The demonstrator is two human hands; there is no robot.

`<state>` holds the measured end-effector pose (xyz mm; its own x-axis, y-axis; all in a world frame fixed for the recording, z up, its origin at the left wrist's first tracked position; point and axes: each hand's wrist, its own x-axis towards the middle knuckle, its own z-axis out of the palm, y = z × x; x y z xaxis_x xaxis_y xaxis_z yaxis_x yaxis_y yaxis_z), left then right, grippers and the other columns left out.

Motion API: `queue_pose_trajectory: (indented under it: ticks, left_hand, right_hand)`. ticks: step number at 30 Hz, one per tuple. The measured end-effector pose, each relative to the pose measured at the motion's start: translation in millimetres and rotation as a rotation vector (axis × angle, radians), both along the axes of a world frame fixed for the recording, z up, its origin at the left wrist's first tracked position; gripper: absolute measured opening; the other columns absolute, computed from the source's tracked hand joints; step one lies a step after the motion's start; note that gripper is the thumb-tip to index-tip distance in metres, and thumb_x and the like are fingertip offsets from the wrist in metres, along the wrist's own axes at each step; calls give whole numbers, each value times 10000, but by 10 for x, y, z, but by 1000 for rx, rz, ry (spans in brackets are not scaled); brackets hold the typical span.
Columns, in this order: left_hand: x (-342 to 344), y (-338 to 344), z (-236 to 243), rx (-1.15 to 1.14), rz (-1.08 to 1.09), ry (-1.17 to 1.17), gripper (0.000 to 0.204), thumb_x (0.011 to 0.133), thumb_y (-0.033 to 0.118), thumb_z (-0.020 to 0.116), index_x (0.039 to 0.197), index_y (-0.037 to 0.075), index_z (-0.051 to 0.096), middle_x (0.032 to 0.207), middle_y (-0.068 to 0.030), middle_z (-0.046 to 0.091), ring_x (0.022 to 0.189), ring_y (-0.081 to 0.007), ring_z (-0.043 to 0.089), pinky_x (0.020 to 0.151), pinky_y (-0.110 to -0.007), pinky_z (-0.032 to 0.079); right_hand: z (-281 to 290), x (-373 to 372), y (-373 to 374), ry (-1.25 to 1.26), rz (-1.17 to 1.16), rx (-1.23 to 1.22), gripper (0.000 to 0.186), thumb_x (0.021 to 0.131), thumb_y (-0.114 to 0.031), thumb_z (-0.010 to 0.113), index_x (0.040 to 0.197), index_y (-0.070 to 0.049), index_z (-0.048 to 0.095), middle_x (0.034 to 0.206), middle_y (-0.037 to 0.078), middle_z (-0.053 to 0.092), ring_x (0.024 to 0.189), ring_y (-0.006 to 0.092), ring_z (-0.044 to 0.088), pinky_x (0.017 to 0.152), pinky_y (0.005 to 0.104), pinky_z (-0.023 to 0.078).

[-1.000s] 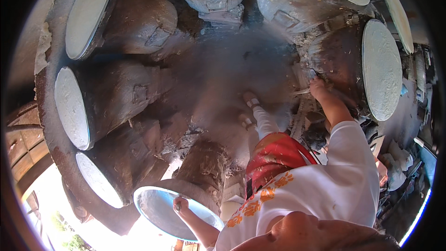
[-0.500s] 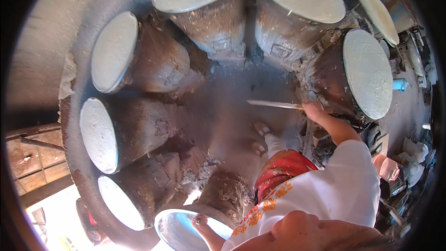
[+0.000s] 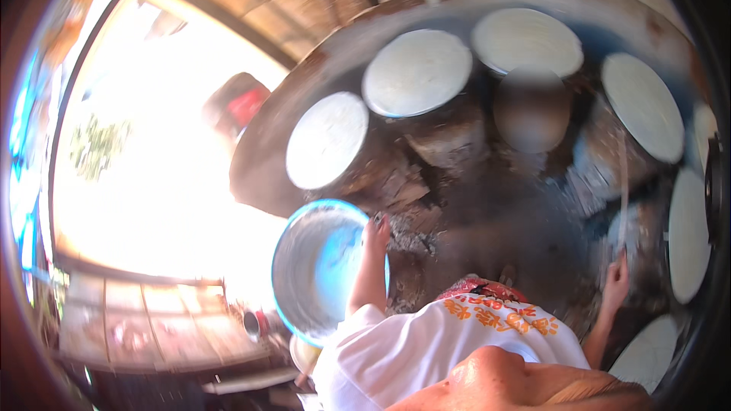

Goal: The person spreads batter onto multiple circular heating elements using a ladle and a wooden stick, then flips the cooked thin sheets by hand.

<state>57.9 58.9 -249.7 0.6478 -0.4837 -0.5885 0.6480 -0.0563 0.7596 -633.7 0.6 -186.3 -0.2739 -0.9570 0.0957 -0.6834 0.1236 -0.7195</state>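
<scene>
My right hand (image 3: 618,278) grips a long, thin, pale flat stick (image 3: 624,183), blurred and pointing away from me in front of the drum-like stoves on the right. Above the right rim of a blue basin (image 3: 283,289), my left hand (image 3: 376,230) is closed. A small dark bit shows at its fingers, but I cannot make out what it holds. Whitish residue coats the basin's inside wall. Round pans with a pale layer, among them a near-left pan (image 3: 327,141), a far-left pan (image 3: 417,74) and a far pan (image 3: 527,42), top the stoves curving around me.
A curved wall (image 3: 304,95) runs behind the stoves. More pale round pans, including a right-hand pan (image 3: 689,236), continue down the right side. Grey ash (image 3: 411,236) lies by the stove bases. A bright opening is at the left, above a slatted wooden surface (image 3: 145,323).
My view has swung left, bringing the basin and the bright opening into fuller sight. The stick now points away from me instead of leftward. My left hand stays by the basin.
</scene>
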Motion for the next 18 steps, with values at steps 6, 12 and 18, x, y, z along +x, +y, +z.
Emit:
queue_pose_trajectory:
  ticks: [6,12,18]
  left_hand:
    - [209,15,127,94,192,267,312,881,322,467,1002,34,476,874,-137,537,742,-305,581,589,-421,526]
    - [-84,115,967,317,-149,-221,543,880,474,441,1342,221,309,789,-84,507,546,-211,553,443,-354,495]
    - [-215,-29,2752,-660,-164,-373,696,885,516,423,1429,232,95,1029,-103,464,834,-204,550,661,-377,522]
  right_hand:
    - [798,2939,-691,-257,881,-4,398,740,-68,665,1131,-79,594,888,136,616,808,288,595,707,333,475]
    - [924,3901,-1322,-154,942,-156,380,726,-30,666,1099,-75,609,884,140,615,794,293,597,703,340,486]
    - [1053,4076,-1507,-175,947,62,342,779,-16,621,1119,-17,584,1052,142,619,978,214,596,840,299,452]
